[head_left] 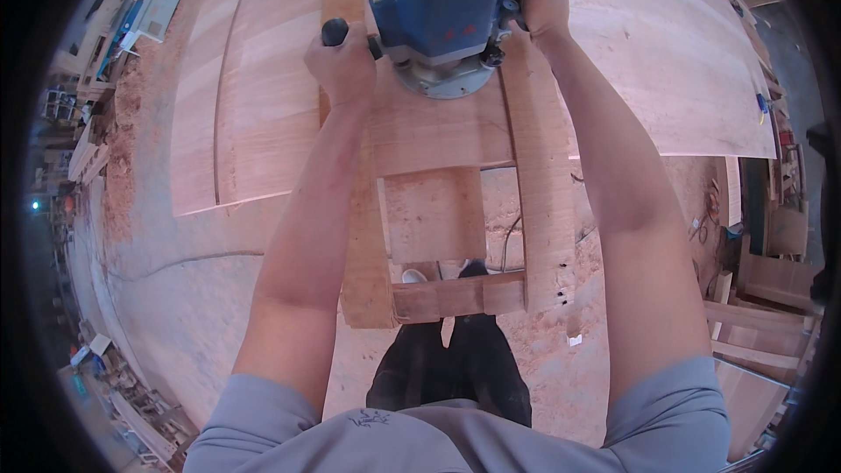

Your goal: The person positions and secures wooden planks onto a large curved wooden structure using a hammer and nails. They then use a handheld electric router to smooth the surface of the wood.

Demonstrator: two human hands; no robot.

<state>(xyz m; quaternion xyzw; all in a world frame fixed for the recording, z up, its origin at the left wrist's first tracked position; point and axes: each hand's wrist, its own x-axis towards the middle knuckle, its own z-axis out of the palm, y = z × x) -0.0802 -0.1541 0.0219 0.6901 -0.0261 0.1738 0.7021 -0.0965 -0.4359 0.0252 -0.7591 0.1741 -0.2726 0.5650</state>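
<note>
A blue plunge router [442, 9] stands on a large pale wooden panel [280, 123], its round metal base [445, 81] between two long wooden rails. My left hand [344, 63] is closed around the router's left handle, whose black knob shows above the fist. On the other side my right hand [545, 7] grips the right handle, which is mostly hidden by the fingers. The left rail [366, 245] and the right rail [545, 175] reach over the panel's near edge toward me. A short crosspiece [460, 298] joins their near ends. The router's bit is out of sight under the base.
A long groove [229, 79] runs along the panel's left part. Sawdust lies on the floor, where a thin cable [184, 259] trails at left. Boards and wooden frames [758, 333] are stacked at right. More timber and a blue-edged bench [153, 0] stand at left.
</note>
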